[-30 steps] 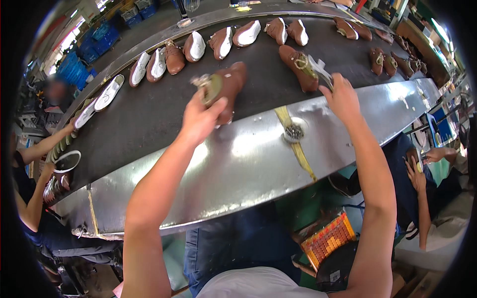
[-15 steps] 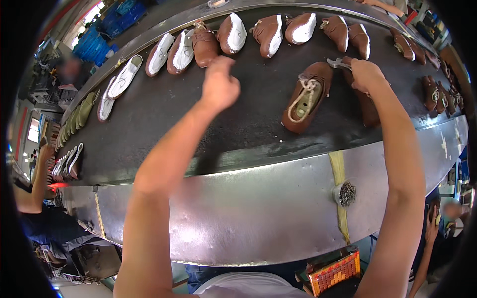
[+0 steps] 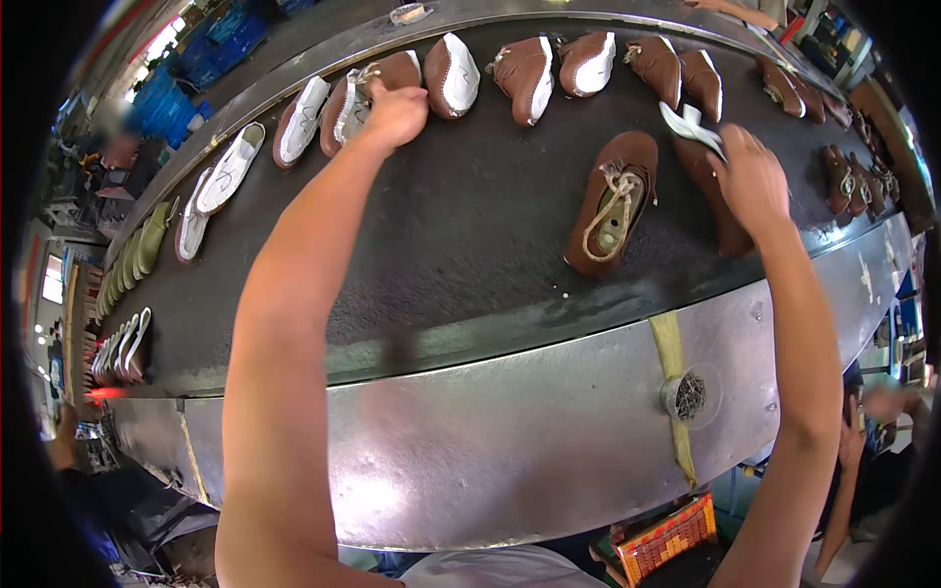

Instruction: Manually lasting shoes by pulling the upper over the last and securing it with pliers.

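Observation:
Along the far side of the dark belt, my left hand has its fingers closed on a brown lace-up shoe, tipped on its side in the row. My right hand grips metal pliers, their jaws pointing away to the far left. Under and beside that hand lies a dark brown shoe, partly covered by it. Just left of it stands another brown shoe, opening upward, with a pale cord lace across it.
Brown shoes with white soles line the far edge; green shoes sit at far left. On the near metal ledge stands a cup of nails beside a yellow strip. Other people work at both sides.
My left hand has moved left and away from me onto the far-row shoe, which has tipped over. My right hand has shifted slightly right and nearer, still with the pliers.

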`<state>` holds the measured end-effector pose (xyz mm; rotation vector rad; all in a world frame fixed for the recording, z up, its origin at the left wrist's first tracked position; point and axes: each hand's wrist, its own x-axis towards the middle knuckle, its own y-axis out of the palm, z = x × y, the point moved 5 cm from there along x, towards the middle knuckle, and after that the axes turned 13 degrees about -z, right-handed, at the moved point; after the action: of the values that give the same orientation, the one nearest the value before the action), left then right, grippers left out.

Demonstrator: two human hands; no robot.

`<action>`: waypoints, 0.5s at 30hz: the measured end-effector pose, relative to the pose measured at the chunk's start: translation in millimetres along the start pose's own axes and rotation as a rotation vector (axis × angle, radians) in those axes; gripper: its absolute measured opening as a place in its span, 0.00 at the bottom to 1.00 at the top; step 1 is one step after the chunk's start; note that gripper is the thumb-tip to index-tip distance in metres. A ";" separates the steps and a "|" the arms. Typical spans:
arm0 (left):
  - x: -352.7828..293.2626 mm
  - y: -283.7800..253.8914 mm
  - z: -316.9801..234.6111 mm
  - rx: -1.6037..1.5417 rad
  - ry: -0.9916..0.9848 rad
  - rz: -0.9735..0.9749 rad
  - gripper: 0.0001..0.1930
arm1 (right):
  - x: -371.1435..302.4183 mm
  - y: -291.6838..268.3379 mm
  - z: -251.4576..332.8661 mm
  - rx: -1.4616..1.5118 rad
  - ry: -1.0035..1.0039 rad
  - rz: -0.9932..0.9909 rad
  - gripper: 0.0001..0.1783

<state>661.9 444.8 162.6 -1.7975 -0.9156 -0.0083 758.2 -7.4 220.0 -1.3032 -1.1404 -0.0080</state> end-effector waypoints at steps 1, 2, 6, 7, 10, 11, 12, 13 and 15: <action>-4.2 10.2 -9.1 -0.068 -0.221 0.161 0.36 | -13.9 -23.0 8.9 0.055 0.029 -0.047 0.16; 2.0 13.3 -13.4 0.085 -0.216 0.202 0.42 | -34.5 -48.4 22.3 0.120 0.054 -0.098 0.15; -3.8 19.6 -16.6 0.212 -0.347 0.110 0.47 | -171.9 -97.0 19.4 0.199 0.316 0.004 0.19; -8.6 17.1 -16.3 0.168 -0.412 0.087 0.47 | -195.2 -109.2 18.6 0.159 0.330 0.005 0.18; -38.8 -9.7 -9.6 0.146 -0.256 0.216 0.40 | -240.4 -123.0 6.9 0.063 0.425 -0.057 0.17; -60.0 -29.0 -12.1 0.145 -0.115 0.228 0.39 | -240.2 -125.5 9.5 0.071 0.435 -0.057 0.17; -81.1 -44.8 8.5 0.102 0.000 0.166 0.37 | -231.1 -123.5 13.5 0.063 0.440 -0.029 0.17; -105.1 -64.7 31.1 0.068 0.110 0.095 0.36 | -222.7 -116.5 17.9 0.066 0.439 -0.007 0.16; -174.5 -129.2 22.9 0.020 -0.037 0.257 0.34 | -224.2 -115.4 19.6 0.100 0.443 -0.015 0.16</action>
<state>454.3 380.6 183.8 -1.8905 -0.7023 0.1972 567.3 -160.3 155.6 -1.1317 -0.7609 -0.2375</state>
